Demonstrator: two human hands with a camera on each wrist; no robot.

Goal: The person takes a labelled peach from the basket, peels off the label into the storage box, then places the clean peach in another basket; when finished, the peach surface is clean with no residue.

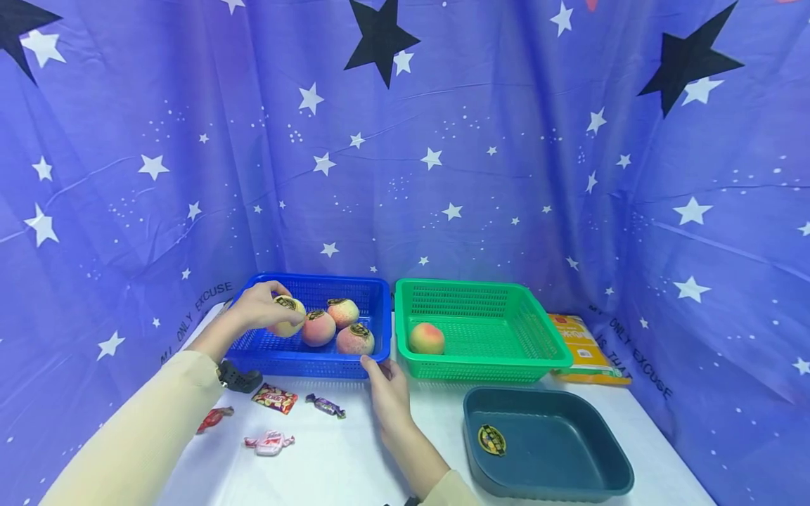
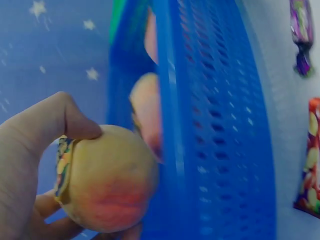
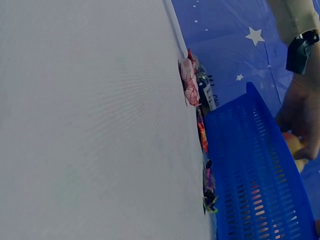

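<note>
My left hand (image 1: 258, 307) grips a peach (image 2: 112, 180) between thumb and fingers, over the left side of the blue basket (image 1: 285, 366). The peach is pale yellow with a red blush and bears a black and gold sticker (image 2: 64, 167). Several other peaches lie in the basket, among them a pinkish one (image 1: 318, 329), an upper one (image 1: 344, 313) and a front one (image 1: 355, 340), with dark stickers on them. My right hand (image 1: 391, 395) holds the basket's front right corner, thumb at the rim. Most of this hand is out of the right wrist view.
A green basket (image 1: 481, 370) with one peach (image 1: 427, 339) stands right of the blue one. In front is a dark teal tray (image 1: 557, 485) with a sticker (image 1: 491, 440) inside. Wrapped candies (image 1: 269, 443) lie at front left. A yellow-orange packet (image 1: 585, 351) lies far right.
</note>
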